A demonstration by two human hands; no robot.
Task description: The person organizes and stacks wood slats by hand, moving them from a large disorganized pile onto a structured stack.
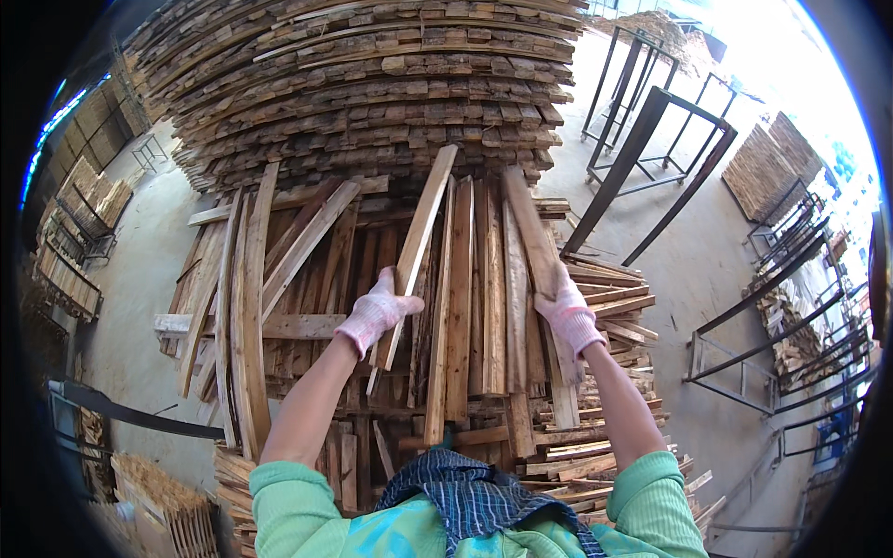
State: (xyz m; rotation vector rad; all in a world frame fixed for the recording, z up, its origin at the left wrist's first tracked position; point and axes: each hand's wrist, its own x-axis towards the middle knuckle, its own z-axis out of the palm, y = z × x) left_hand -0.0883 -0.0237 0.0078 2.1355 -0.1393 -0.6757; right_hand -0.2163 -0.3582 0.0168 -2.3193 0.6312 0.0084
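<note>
the left hand (377, 312), in a pale speckled knit glove, is closed around a long flat rough-sawn plank (415, 244) that slants up toward one o'clock. the right hand (566, 312), gloved alike, clamps a second plank (532, 232) leaning toward eleven o'clock; its lower end is hidden behind the hand. both boards rise over a loose bed of slats (465, 307) at the centre. at twelve o'clock a tall stack of boards (372, 84) shows rough layered ends. dark metal frames (651, 149) stand at two o'clock on concrete floor (139, 279). more timber piles at nine o'clock are dim and hard to make out.
</note>
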